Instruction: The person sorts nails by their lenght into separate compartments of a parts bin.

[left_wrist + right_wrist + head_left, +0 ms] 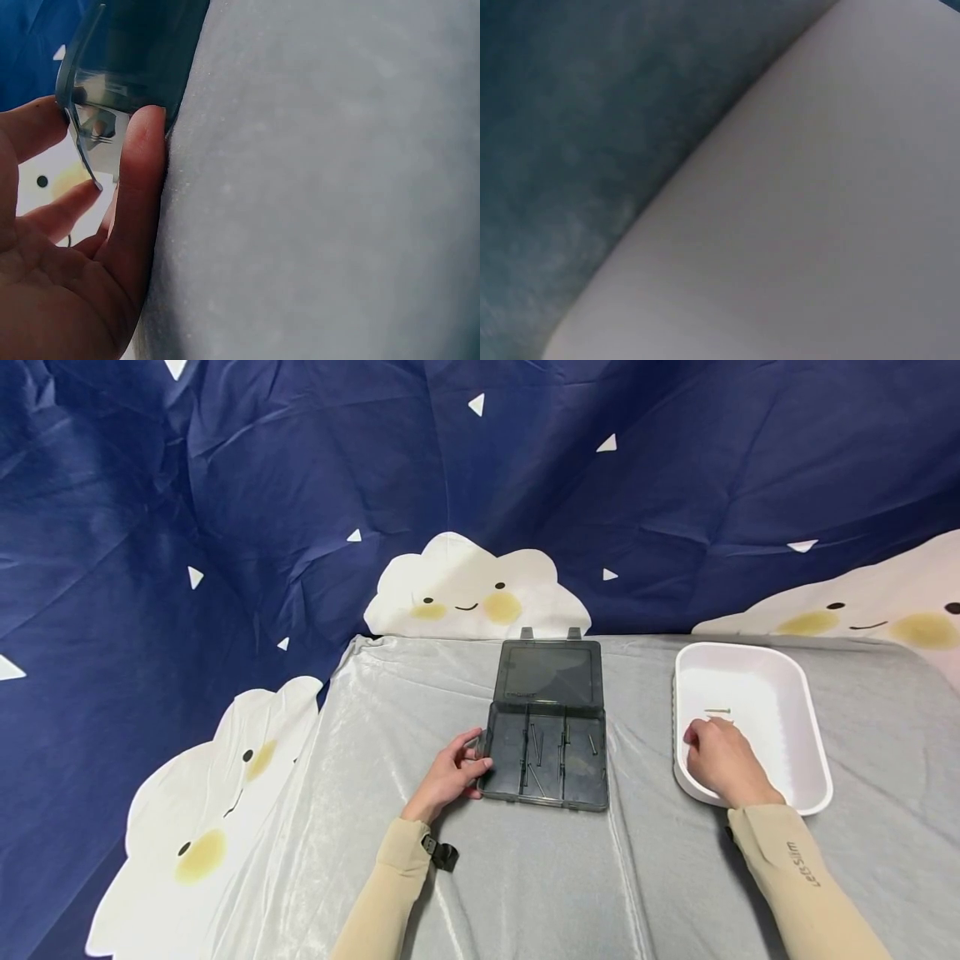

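Note:
In the head view, a dark translucent compartment box (pixel 504 793) lies with its lid (pixel 553 672) folded back. Several long thin screws (pixel 536 781) are spread in its middle and right compartments. My left hand (pixel 447 774) holds the box by its left side; the left wrist view shows the thumb (pixel 142 150) and fingers at the wall. My right hand (pixel 726 762) reaches into a white plastic tub (pixel 813 760), fingers bent downward near its left wall. Just beyond the fingers, a screw (pixel 717 711) lies on the tub floor. The right fingertips are hidden, so I cannot tell whether they hold anything.
Grey velvety cloth (pixel 645 860) covers the table, with a strip of it between the box and the tub. Behind hangs a dark blue curtain (pixel 300 468) with white clouds. The tub's pale wall (pixel 795 225) fills much of the right wrist view.

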Demonstrator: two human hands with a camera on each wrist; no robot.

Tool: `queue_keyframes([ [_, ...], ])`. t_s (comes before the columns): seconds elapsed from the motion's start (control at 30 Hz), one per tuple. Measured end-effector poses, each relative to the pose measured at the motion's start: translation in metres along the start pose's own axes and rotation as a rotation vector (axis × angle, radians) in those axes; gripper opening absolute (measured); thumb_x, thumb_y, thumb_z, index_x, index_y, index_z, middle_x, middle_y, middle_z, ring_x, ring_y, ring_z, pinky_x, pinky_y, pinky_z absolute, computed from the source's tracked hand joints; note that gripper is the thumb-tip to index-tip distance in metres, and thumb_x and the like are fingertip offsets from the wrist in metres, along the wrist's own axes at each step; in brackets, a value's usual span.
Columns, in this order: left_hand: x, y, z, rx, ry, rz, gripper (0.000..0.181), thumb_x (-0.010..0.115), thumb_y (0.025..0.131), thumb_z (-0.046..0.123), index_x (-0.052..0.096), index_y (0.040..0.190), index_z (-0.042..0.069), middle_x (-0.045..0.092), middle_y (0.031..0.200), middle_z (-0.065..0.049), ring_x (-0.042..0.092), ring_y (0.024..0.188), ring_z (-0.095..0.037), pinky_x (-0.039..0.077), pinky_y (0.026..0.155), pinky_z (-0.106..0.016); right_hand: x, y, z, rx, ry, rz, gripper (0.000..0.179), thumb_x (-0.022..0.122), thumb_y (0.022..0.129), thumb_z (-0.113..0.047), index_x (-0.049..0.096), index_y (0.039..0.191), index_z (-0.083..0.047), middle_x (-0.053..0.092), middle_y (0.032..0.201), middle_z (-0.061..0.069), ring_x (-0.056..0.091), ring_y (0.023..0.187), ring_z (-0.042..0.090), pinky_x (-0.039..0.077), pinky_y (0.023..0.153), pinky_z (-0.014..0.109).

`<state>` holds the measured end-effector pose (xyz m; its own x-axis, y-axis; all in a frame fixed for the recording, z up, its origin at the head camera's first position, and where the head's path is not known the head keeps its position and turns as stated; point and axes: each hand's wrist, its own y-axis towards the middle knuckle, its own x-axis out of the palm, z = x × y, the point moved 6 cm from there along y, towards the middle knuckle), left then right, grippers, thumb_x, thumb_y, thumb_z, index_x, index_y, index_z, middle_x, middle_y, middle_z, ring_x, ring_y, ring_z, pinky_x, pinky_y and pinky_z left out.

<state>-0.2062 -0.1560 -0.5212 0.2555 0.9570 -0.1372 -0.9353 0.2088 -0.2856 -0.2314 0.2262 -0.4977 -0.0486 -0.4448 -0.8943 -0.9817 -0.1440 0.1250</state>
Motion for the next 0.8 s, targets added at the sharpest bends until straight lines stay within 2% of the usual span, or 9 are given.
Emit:
queue_keyframes([
  [0.23, 0.000, 0.000, -0.001, 0.001, -0.010, 0.003, 0.066, 0.066, 0.090, 0.007, 0.035, 0.149, 0.007, 0.056, 0.104, -0.008, 0.058, 0.075, -0.014, 0.064, 0.059, -0.039, 0.000, 0.000, 0.005, 0.046, 0.029, -0.089, 0.009, 0.050, 0.075, 0.002, 0.058, 0.078, -0.001, 0.056, 0.073, 0.014, 0.052, 0.070, 0.031, 0.041, 0.059, 0.040],
  [0.4, 0.000, 0.000, -0.002, -0.004, -0.011, 0.006, 0.066, 0.066, 0.090, 0.007, 0.035, 0.149, 0.008, 0.056, 0.104, -0.009, 0.058, 0.075, -0.014, 0.064, 0.058, -0.037, 0.001, -0.002, 0.007, 0.094, 0.055, -0.141, 0.011, 0.051, 0.075, -0.001, 0.056, 0.084, -0.002, 0.054, 0.071, 0.010, 0.051, 0.070, 0.028, 0.038, 0.056, 0.033],
  [0.6, 0.000, 0.000, -0.002, -0.004, -0.007, 0.007, 0.066, 0.066, 0.090, 0.007, 0.036, 0.149, 0.008, 0.056, 0.104, -0.008, 0.058, 0.072, -0.014, 0.063, 0.058, -0.036, 0.004, -0.004, 0.010, 0.130, 0.054, -0.172, 0.019, 0.055, 0.075, -0.006, 0.054, 0.093, 0.000, 0.058, 0.077, 0.014, 0.054, 0.072, 0.030, 0.041, 0.056, 0.036],
  [0.8, 0.000, -0.001, -0.001, -0.011, 0.001, 0.005, 0.066, 0.067, 0.090, 0.008, 0.036, 0.149, 0.009, 0.056, 0.104, -0.008, 0.058, 0.072, -0.015, 0.063, 0.059, -0.036, 0.004, -0.005, 0.011, 0.137, 0.038, -0.186, 0.016, 0.056, 0.076, -0.010, 0.055, 0.089, 0.000, 0.058, 0.077, 0.015, 0.054, 0.070, 0.029, 0.041, 0.054, 0.035],
])
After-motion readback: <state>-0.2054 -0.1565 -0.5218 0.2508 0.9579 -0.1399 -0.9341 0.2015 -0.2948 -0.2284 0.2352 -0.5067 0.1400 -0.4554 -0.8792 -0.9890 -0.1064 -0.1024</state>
